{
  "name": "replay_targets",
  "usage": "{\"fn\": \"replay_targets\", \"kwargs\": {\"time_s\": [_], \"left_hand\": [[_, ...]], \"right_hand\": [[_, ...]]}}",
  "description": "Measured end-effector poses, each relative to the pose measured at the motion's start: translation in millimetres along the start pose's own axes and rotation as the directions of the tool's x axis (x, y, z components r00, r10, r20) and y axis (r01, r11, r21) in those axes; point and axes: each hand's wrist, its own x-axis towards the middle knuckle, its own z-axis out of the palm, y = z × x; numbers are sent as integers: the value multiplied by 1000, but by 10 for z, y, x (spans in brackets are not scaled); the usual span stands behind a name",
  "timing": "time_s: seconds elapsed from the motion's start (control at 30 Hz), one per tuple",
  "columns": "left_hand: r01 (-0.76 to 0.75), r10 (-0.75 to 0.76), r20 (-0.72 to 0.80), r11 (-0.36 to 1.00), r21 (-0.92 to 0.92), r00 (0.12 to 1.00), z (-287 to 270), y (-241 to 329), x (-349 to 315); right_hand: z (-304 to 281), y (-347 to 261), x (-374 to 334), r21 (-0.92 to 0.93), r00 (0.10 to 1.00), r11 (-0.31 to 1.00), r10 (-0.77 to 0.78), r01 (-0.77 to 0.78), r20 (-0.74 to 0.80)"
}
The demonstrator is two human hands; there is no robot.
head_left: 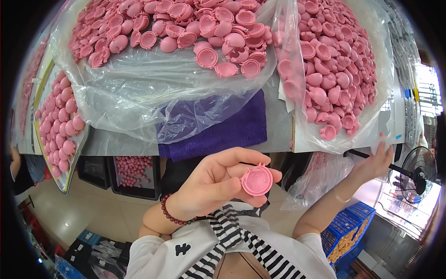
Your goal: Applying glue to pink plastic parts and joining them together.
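My left hand is closed around a pink plastic shell half, in front of my chest. The shell is round and hollow, with a raised inner ring and small tabs on its rim, and its inner side faces up. Away to the right, my right hand is beside the table's front edge, near the clear plastic bag under the right heap. Its fingers are stretched out, and I see nothing plainly held in them. Pink shell halves lie heaped at the back and on the right.
A purple cloth lies at the table's front edge. Closed pink balls fill a tray at the left, and smaller pink pieces lie in a black bin below. A fan and blue crates stand at the right.
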Motion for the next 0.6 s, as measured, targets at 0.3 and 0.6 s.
{"fn": "replay_targets", "kwargs": {"time_s": [0.3,0.6], "left_hand": [[-384,357,141,838,388,923,-39,-86,-10],[-244,219,188,962,125,957,-179,-125,119]], "right_hand": [[-391,1148,701,-252,998,967,48,-39,30],[386,-679,-451,-86,484,802,-269,592,833]]}}
